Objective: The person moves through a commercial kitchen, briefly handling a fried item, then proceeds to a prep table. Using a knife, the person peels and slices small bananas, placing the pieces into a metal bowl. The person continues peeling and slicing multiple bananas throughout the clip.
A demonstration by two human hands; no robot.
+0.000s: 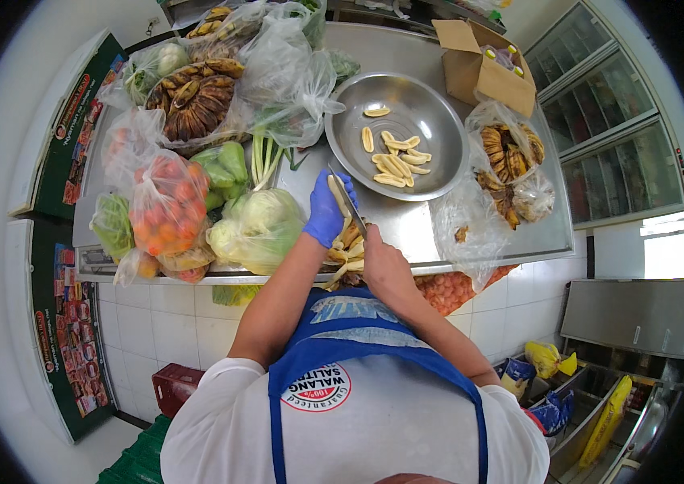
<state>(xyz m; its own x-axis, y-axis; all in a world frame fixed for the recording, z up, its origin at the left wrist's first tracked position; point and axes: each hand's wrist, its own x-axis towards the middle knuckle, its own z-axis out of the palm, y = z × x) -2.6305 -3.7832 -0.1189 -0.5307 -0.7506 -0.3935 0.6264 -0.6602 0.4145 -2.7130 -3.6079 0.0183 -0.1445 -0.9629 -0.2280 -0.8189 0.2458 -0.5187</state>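
Observation:
My left hand (328, 206), in a blue glove, grips a peeled banana (337, 190) upright above the steel table. In my bare right hand (389, 266) is a kitchen knife (351, 209), its blade lying along the banana. Banana peels (349, 248) lie beneath and between my hands at the table's near edge. Beyond them, a wide steel bowl (342, 142) holds several pieces of peeled banana (393, 166), some showing a split face.
Bagged tomatoes (169, 206), a bagged cabbage (263, 227) and a large bunch of dark bananas (200, 103) crowd the left side. At right are more bananas (505, 151) in plastic and an open cardboard box (484, 72). A red mesh sack (450, 290) sits below the table edge.

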